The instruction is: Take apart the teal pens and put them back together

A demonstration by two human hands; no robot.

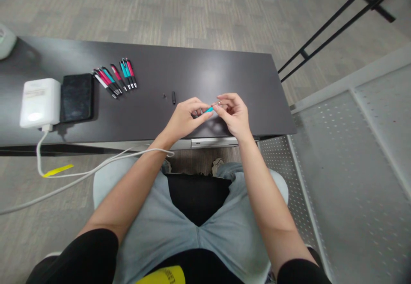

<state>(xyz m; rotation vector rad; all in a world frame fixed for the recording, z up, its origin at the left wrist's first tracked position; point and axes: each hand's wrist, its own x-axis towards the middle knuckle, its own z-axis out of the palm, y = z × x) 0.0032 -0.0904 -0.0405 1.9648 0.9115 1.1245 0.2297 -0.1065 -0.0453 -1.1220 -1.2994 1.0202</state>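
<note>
Above the front part of the dark desk point(147, 121), my left hand point(188, 115) is closed around a teal pen barrel point(209, 109). My right hand point(233, 112) pinches a thin, shiny piece point(218, 102) at the barrel's upper right end; it looks like the pen's inner refill or tip, too small to be sure. The two hands almost meet at the barrel. Left of them on the desk lie a short black pen grip point(174, 97) and a tiny dark part point(164, 96), which I cannot make out clearly.
Several teal, red and white pens point(115, 78) lie in a group on the left. Beside them are a black flat box point(77, 97) and a white charger point(40, 103) with a white cable point(96, 170) crossing my left forearm. A perforated metal panel point(349, 147) stands at right.
</note>
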